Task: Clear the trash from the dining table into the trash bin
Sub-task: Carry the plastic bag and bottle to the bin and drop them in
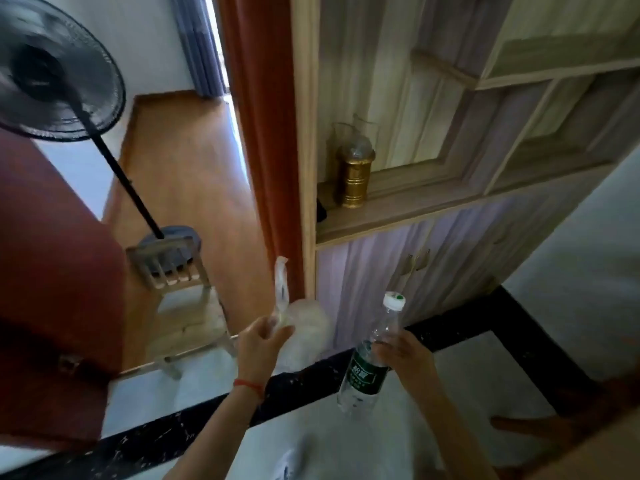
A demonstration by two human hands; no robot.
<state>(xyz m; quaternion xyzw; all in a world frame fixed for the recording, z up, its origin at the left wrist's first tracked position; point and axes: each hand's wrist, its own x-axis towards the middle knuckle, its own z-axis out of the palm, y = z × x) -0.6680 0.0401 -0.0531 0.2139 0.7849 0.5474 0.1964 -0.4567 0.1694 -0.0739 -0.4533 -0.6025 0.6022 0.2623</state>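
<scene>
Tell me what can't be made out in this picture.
Head view only:
- Trash bin: nowhere in frame.
- Contents of the knotted translucent plastic bag: blurred, left hand covers its neck.
- Green label text on the clear plastic water bottle: too blurred; right hand covers part.
- Black standing fan: motion-blurred.

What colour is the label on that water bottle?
Dark green with white lettering, on the clear bottle held in the right hand; the head view shows it.

Shelf (398, 213) w/ gold canister (355, 178) on it
</scene>
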